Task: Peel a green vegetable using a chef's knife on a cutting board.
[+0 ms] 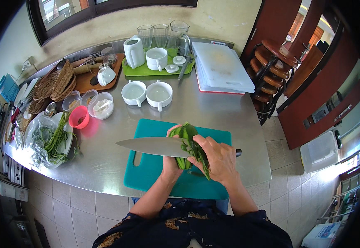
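Over the teal cutting board (155,175), both my hands are closed around a bunch of green vegetables with smooth, elongated parts (184,144) and dark leaf-like pieces. I cannot make out its exact kind. My left hand (171,165) grips the bunch from the left and below. A large kitchen knife (153,146) is in my right hand (217,159), its wide blade pointing left across the bunch. The tip of its black handle shows past the right side of that hand. My right thumb and fingertips also pinch dark green pieces at the bunch's right side.
On the left, a plate of leafy greens (60,140) in plastic stands by a pink bowl (79,117) and small tubs. Two white cups (159,94) stand behind the board. Stacked white cutting boards (223,68) lie back right, beside a green tray (140,71).
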Demonstrator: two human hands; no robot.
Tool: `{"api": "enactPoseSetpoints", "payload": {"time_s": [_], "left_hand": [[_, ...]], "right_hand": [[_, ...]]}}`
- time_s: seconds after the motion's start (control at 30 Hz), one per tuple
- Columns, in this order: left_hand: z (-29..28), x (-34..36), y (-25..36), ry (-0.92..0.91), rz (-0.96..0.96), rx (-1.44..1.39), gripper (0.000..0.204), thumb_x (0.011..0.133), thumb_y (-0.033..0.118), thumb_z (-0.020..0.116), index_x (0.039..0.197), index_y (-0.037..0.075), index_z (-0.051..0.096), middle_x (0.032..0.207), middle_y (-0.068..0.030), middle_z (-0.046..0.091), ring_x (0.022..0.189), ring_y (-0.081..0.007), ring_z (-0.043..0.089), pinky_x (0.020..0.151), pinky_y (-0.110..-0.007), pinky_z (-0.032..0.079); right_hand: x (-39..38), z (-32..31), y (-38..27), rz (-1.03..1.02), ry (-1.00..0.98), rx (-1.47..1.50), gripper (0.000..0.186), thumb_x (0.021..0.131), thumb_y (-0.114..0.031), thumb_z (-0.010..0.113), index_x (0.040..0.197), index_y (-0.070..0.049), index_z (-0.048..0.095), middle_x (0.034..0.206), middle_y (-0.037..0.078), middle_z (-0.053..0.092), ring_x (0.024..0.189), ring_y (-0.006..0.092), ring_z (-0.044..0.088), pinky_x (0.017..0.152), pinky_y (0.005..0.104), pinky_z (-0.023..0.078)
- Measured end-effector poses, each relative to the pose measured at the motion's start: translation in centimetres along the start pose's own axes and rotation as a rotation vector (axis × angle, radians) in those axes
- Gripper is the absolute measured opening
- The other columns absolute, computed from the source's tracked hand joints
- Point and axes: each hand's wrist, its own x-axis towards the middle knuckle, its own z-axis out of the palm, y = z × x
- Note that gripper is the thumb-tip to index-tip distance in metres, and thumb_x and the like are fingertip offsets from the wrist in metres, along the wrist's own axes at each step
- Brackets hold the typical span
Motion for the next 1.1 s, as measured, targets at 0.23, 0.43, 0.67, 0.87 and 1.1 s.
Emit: {"api": "enactPoseSetpoints", "payload": {"time_s": [0.23,0.43,0.67,0.87,1.1], "left_hand": [[0.3,-0.2,0.4,-0.055,0.012,0.01,0.04,0.101,0.03,0.051,0.135,0.008,0.048,0.128,-0.0089,0.057,0.114,-0.02,0.06,0.097,-0.035,0.052],[1.1,-0.3,0.9,-0.116,0.09,0.062,0.046,0.098,0.037,0.055,0.134,0.009,0.045,0.127,-0.0093,0.056,0.115,-0.0206,0.059,0.097,-0.035,0.052],[1.1,-0.2,0.9,-0.126,0.108,0.124,0.052,0.095,0.041,0.057,0.133,0.008,0.044,0.125,-0.0086,0.055,0.115,-0.0189,0.058,0.097,-0.034,0.052],[1.3,-0.1,0.9,-0.16,0.142,0.195,0.052,0.093,0.038,0.061,0.132,0.008,0.045,0.123,-0.0071,0.054,0.115,-0.0169,0.057,0.096,-0.033,0.051],[1.1,0.0,1.0,-0.187,0.158,0.225,0.057,0.089,0.038,0.066,0.133,0.007,0.045,0.124,-0.0076,0.053,0.115,-0.0171,0.056,0.097,-0.033,0.051]], "right_hand": [[0.4,0.0,0.1,-0.004,0.028,0.04,0.058,0.086,-0.044,0.075,0.128,-0.011,0.055,0.089,0.008,0.07,0.061,0.0269,0.065,0.057,0.037,0.049],[0.6,-0.8,-0.1,0.002,0.007,0.066,0.06,0.086,-0.045,0.075,0.129,-0.009,0.055,0.1,0.012,0.073,0.066,0.0281,0.069,0.06,0.0368,0.052],[0.7,-1.2,0.1,0.003,0.006,0.135,0.057,0.086,-0.046,0.075,0.126,-0.01,0.054,0.09,0.009,0.072,0.064,0.0284,0.067,0.058,0.0384,0.049],[0.5,-1.7,0.3,0.012,-0.002,0.147,0.055,0.087,-0.047,0.074,0.121,-0.01,0.054,0.081,0.007,0.069,0.061,0.0269,0.066,0.055,0.0376,0.047],[0.2,-1.9,0.4,0.001,0.011,0.169,0.059,0.087,-0.051,0.073,0.124,-0.01,0.053,0.078,0.006,0.068,0.061,0.0259,0.066,0.055,0.0366,0.047]]}}
